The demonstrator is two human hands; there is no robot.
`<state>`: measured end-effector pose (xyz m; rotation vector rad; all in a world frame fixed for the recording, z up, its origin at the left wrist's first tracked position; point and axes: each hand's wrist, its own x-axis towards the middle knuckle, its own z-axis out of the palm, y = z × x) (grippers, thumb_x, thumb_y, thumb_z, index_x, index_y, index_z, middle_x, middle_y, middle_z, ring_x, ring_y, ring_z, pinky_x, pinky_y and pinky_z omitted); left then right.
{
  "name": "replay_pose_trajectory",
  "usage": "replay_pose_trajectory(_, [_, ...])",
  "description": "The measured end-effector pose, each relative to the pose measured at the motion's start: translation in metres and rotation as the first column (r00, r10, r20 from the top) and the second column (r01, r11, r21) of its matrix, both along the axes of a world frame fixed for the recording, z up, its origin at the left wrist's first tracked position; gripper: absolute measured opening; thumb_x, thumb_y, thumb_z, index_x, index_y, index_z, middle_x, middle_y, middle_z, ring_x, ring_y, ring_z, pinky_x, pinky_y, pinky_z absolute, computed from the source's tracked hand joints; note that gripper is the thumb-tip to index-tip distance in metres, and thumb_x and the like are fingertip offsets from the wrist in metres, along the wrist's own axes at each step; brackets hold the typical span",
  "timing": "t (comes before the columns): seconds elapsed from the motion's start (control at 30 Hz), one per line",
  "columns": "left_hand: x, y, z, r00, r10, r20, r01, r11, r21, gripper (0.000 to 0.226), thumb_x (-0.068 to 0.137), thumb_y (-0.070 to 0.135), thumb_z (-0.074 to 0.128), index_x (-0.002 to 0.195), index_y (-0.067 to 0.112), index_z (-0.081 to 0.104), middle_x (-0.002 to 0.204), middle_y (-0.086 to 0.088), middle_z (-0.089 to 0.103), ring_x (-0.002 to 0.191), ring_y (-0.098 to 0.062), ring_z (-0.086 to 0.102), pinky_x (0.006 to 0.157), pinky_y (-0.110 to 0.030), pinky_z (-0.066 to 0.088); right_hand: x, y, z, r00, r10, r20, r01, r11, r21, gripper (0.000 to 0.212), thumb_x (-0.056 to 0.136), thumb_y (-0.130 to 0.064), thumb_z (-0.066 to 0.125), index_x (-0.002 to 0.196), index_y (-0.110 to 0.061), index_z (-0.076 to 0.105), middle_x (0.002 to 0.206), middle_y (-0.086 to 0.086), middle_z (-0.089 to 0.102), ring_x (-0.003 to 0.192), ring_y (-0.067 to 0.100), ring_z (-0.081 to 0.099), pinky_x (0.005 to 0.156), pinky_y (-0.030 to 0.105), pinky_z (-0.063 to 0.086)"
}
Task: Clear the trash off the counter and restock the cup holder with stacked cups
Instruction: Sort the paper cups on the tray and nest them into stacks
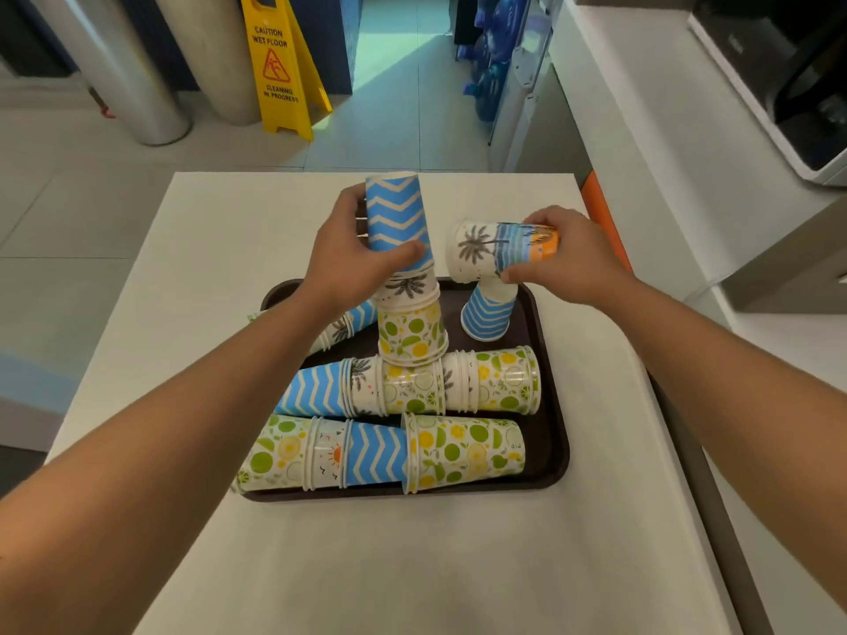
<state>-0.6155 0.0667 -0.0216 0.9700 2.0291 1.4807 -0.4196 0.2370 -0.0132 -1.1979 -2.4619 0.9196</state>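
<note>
- Landmark: the dark tray (547, 359) on the white counter (220, 249); all places below are relative to it.
- Left hand (353, 263), above the tray's far-left part, is closed around a blue zigzag cup (398, 217). Thumb on the near side, fingers on the far side, grip at approx. mid-wall.
- This cup is upside down and sits on top of an upright stack (412, 323) (palm-tree cup, then lemon-lime cups) that stands near the tray's centre.
- Right hand (568, 258), over the tray's far-right corner, is closed on a palm-tree cup (486, 249) lying sideways. It pinches the cup's orange-and-blue end; the open mouth points left.
- Just under it, an upside-down blue striped cup (488, 311) stands on the tray. I cannot tell if the two touch.
- Nearer on the tray lie two rows of nested cups on their sides: a middle row (412, 385) and a near row (380, 453). One more row is partly hidden under the left forearm.
- No cup holder and no clear trash is in view.
- Handling, my judgement: paper cups are very light and thin-walled, so they dent if squeezed too hard. Better to hold at mid-wall or near the stiffer rim and base.
- The tall stack seems easy to tip; hold it low while adding cups.
</note>
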Motion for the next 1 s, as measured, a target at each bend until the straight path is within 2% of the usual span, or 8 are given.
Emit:
replay_pose_trajectory(0.1, [-0.005,-0.016,0.001,1.0,0.018,0.0,-0.018,1.0,0.012,0.071,0.076,0.016,0.085,0.136,0.014,0.046,0.117,0.007,0.062,0.101,-0.004,0.066,0.081,-0.021,0.057,-0.03,-0.003,0.005,0.962,0.157,0.224,-0.189,0.973,0.13,0.07,0.059,-0.029,0.089,0.121,-0.019,0.056,0.114,0.007,0.052,0.102,0.026,0.055,0.082,0.035,0.049])
replay_pose_trajectory(0.23, [-0.005,-0.031,0.003,1.0,0.012,0.009,-0.013,0.999,0.04,0.071,0.077,0.015,0.084,0.136,0.014,0.045,0.12,0.004,0.062,0.104,-0.006,0.066,0.082,-0.022,0.058,-0.065,-0.015,0.002,0.782,0.323,0.533,-0.478,0.859,0.181,0.072,0.065,-0.026,0.085,0.128,-0.019,0.051,0.123,0.009,0.049,0.11,0.03,0.051,0.084,0.039,0.047])
replay_pose_trajectory(0.4, [-0.008,-0.042,0.007,0.999,-0.019,-0.037,0.02,0.999,0.048,0.068,0.078,0.013,0.084,0.135,0.013,0.046,0.12,0.004,0.063,0.107,-0.01,0.065,0.085,-0.022,0.057,-0.087,-0.029,-0.013,0.652,0.374,0.66,-0.588,0.798,0.129,0.076,0.062,-0.017,0.085,0.127,-0.018,0.045,0.122,0.008,0.054,0.107,0.03,0.052,0.074,0.039,0.048])
replay_pose_trajectory(0.53, [-0.012,-0.049,0.008,0.997,-0.039,-0.069,0.042,0.998,0.048,0.071,0.078,0.013,0.084,0.137,0.012,0.045,0.126,0.0,0.062,0.108,-0.009,0.064,0.085,-0.019,0.056,-0.091,-0.037,-0.027,0.702,0.364,0.612,-0.545,0.828,0.133,0.078,0.061,-0.017,0.087,0.125,-0.016,0.043,0.121,0.009,0.054,0.108,0.03,0.05,0.072,0.038,0.045])
replay_pose_trajectory(0.73, [-0.013,-0.049,0.007,0.998,-0.048,-0.036,0.05,0.997,0.053,0.073,0.076,0.017,0.086,0.137,0.013,0.046,0.124,0.002,0.062,0.109,-0.01,0.065,0.088,-0.024,0.057,-0.087,-0.043,-0.032,0.755,0.364,0.546,-0.529,0.83,0.178,0.105,0.061,-0.022,0.088,0.148,-0.022,0.028,0.141,0.007,0.04,0.126,0.031,0.04,0.096,0.041,0.039])
replay_pose_trajectory(0.8, [-0.014,-0.049,0.007,0.999,-0.047,-0.015,0.048,0.997,0.052,0.074,0.076,0.018,0.086,0.137,0.014,0.046,0.124,0.002,0.062,0.109,-0.01,0.065,0.089,-0.026,0.057,-0.082,-0.047,-0.021,0.846,0.36,0.394,-0.457,0.87,0.184,0.092,0.07,-0.02,0.081,0.147,-0.021,0.032,0.144,0.006,0.038,0.128,0.03,0.037,0.099,0.038,0.035])
replay_pose_trajectory(0.9, [-0.018,-0.048,0.006,0.999,-0.041,0.032,0.041,0.999,0.028,0.076,0.075,0.022,0.087,0.138,0.016,0.044,0.118,-0.001,0.065,0.104,-0.011,0.069,0.088,-0.032,0.059,-0.072,-0.062,-0.002,0.961,0.277,-0.019,-0.276,0.961,0.029,0.056,0.081,-0.012,0.066,0.134,-0.019,0.049,0.133,0.001,0.051,0.118,0.019,0.049,0.092,0.029,0.042])
replay_pose_trajectory(1.0, [-0.023,-0.048,0.003,0.997,-0.006,0.082,0.005,1.0,0.017,0.08,0.074,0.024,0.088,0.139,0.017,0.043,0.113,-0.004,0.069,0.098,-0.012,0.072,0.087,-0.037,0.06,-0.065,-0.086,0.002,0.968,0.198,-0.155,-0.223,0.961,-0.163,0.063,0.076,-0.023,0.077,0.133,-0.02,0.049,0.125,-0.006,0.057,0.106,0.011,0.056,0.088,0.029,0.049])
